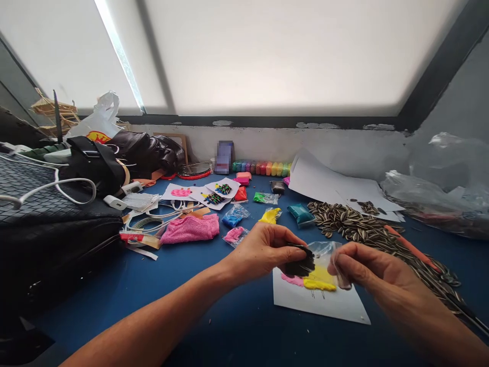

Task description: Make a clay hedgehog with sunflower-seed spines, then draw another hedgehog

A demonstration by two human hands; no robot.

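In the head view, find black modelling clay [300,263] pinched between thumb and fingers of the left hand [265,247], over the far part of a white paper sheet [321,310]. See a clear plastic bag [323,250] grasped at its right side by the right hand [364,265], just beside the clay. Cannot make out the exact boundary between clay and film. Best to pinch lightly, peel the film slowly, and avoid smearing black onto the yellow clay [320,285] or pink clay [291,280] below.
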